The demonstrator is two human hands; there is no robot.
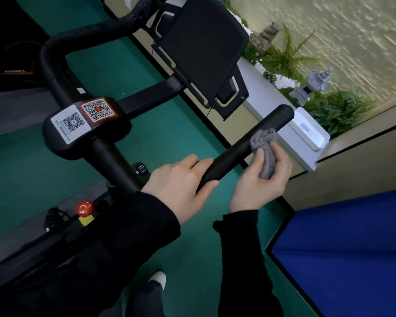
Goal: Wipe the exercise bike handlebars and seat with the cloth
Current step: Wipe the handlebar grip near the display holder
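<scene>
On the near handlebar [245,143] of the bike: left hand [181,181], fingers wrapped round the bar's lower end. Right hand [261,179], closed on a bunched grey cloth [264,152], pressing it against the bar just beyond the left hand. Far handlebar [82,35] untouched, curving at upper left. Centre: console [204,51], black; hub with two QR stickers [85,117]. Below: red knob [85,208]. Floor [146,133] green. Seat not visible.
</scene>
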